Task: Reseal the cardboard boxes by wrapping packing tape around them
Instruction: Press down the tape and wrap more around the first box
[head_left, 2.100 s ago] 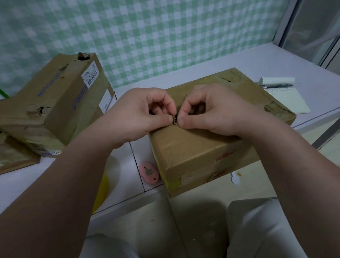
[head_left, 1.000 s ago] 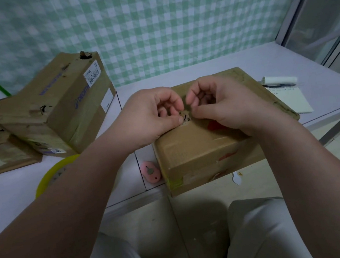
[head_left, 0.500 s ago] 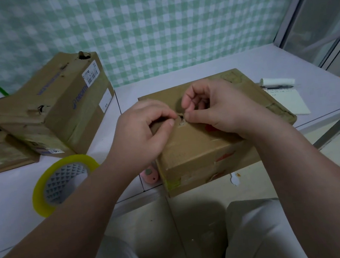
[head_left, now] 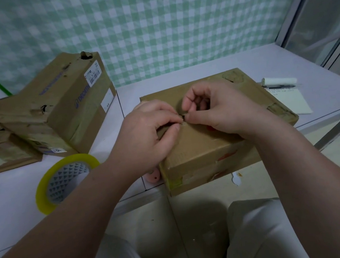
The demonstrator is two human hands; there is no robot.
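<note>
Cardboard box (head_left: 198,146) at near edge of table (head_left: 14,199), directly under both hands. Left hand (head_left: 150,135) at 9 o'clock of box top, right hand (head_left: 222,110) at 3 o'clock. Both curled, fingertips meeting mid-top, pinching small dark scrap (head_left: 183,117). Yellow tape roll (head_left: 42,198) flat at 8 o'clock, apart from box. Battered boxes (head_left: 56,103) at 10 o'clock.

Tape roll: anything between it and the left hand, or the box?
Nothing visible. The tape roll lies on the table left of the box, partly behind the forearm; a pink object sits by the box's near corner. Left hand and right hand pinch a scrap atop the box.
</note>
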